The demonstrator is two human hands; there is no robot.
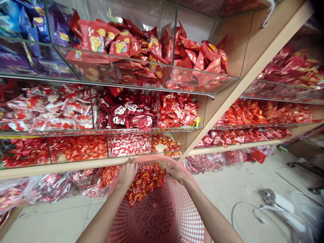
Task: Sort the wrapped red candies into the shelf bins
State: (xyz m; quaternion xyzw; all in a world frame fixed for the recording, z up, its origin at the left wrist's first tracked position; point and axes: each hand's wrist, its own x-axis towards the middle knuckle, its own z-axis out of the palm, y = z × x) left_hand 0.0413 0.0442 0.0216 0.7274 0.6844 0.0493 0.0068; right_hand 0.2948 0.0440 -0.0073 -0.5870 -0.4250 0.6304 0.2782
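A pink perforated plastic basket (187,209) stands tilted against the front of the lowest shelf. Small red-and-yellow wrapped candies (148,182) lie heaped on its far inner wall, while its bottom is bare. My left hand (128,172) is closed over the basket's far rim, fingers curled by the shelf edge. Inside the rim on the right, my right hand (176,173) is closed, its fingertips pinched on a red candy wrapper at the side of the heap. Similar candies (165,143) lie in the shelf compartment just above, where a pale patch of its floor shows.
Glass-fronted shelves hold red orange-print packets (121,44), dark red packets (126,111) and red-and-white candies (129,143). A wooden upright (227,94) stands at the right. Plastic bags of candy (58,185) lie under the shelf. A white device with a cord (280,202) is on the tiled floor.
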